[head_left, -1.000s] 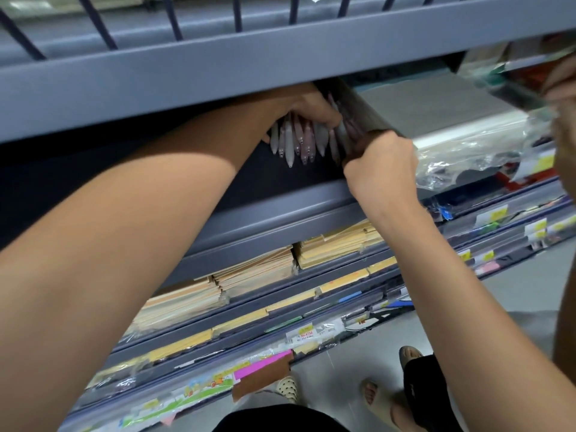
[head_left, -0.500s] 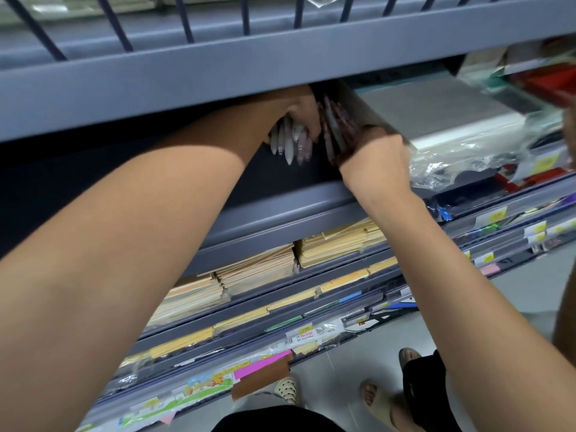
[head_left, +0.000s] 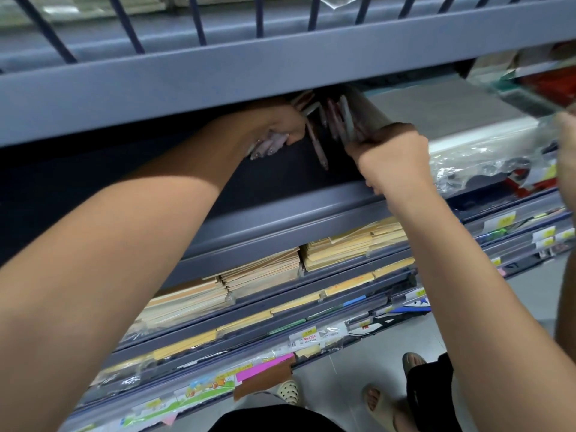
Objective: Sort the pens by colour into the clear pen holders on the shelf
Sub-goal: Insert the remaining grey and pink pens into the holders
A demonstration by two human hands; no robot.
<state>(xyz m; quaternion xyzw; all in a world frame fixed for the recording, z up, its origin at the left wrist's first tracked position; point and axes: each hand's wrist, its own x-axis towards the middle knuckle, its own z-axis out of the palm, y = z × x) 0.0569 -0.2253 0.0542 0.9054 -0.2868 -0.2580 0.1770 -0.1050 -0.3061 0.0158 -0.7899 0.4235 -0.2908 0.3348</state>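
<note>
Obs.: both arms reach up under the front lip of the grey metal shelf [head_left: 280, 73]. The work area is in shadow and partly hidden by that lip.

Left hand [head_left: 282, 124]: fingers curled tight around a bunch of pale, translucent-barrelled pens [head_left: 269, 146]. Their tips stick out below the fist, pointing down and to the left. The bunch is held just left of the holder, not yet in it.

Right hand [head_left: 391, 154]: closed in a fist on the near end of a tilted clear plastic pen holder [head_left: 363, 112], apparently steadying or tipping it. The fingertips are hidden, so the exact hold is not visible.

More pens of the same pale kind [head_left: 338, 120] lie inside or against the holder. One single pinkish pen [head_left: 319, 149] hangs down between the two hands; cannot tell whether it is in the holder or loose.

Pen colours: not readable here. All look greyish-pink in the shade.

Progress (judgement): mid-task. Some pens seem already lodged in the holder, while a handful is held outside it and has yet to be placed. Only one holder is visible, so how many colour groups are done or remain cannot be told.

Surroundings: stacks of tan paper envelopes [head_left: 265, 269] on the lower shelves, plastic-wrapped packs [head_left: 467, 163] to the right, and another person's hand [head_left: 565, 135] at the right edge.
</note>
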